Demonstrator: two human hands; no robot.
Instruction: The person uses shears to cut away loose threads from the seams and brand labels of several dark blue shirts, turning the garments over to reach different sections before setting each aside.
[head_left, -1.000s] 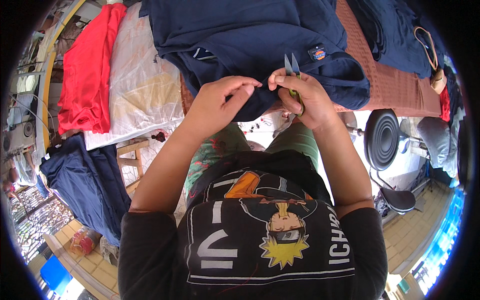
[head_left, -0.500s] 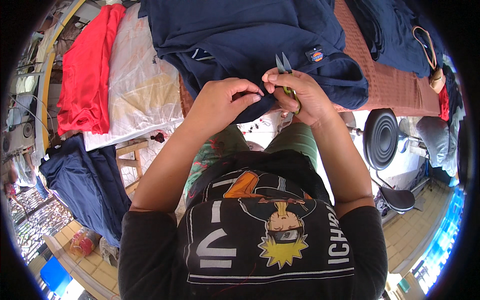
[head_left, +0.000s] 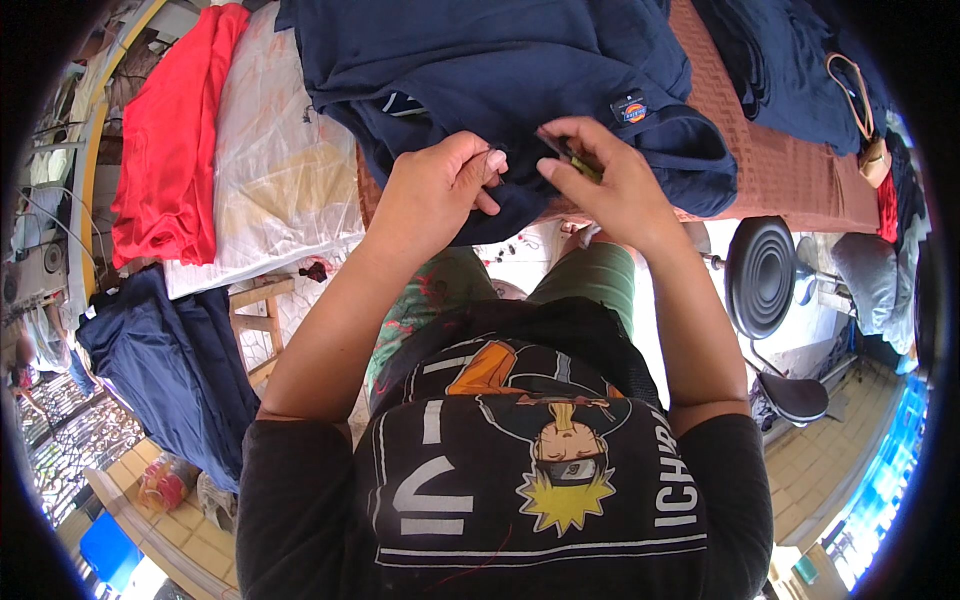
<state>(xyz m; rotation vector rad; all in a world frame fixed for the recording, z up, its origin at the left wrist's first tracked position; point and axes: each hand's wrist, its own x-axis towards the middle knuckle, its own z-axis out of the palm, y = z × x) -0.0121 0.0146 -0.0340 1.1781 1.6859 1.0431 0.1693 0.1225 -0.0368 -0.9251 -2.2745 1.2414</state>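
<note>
A navy garment [head_left: 430,60] with a small dark patch [head_left: 630,106] is spread in loose folds before me, its near edge hanging over the table. Above that edge my left hand [head_left: 445,190] is closed, thumb and forefinger pinched on what looks like a bit of the dark cloth; the exact spot is partly hidden. My right hand [head_left: 610,180] holds a small pair of scissors [head_left: 582,168] with yellow-green handles. Their blades point left toward my left fingertips, and fingers cover much of them.
Red cloth [head_left: 175,130] and clear plastic sheeting [head_left: 285,150] lie on the left. More folded navy cloth [head_left: 780,70] rests on the brown table cover [head_left: 800,180] at right. A round black stool seat [head_left: 762,278] stands beside my right forearm. Navy cloth [head_left: 170,370] hangs lower left.
My left hand has moved up and slightly left. The scissors have swung from pointing up to pointing left and lie more hidden in my right hand, which has risen slightly.
</note>
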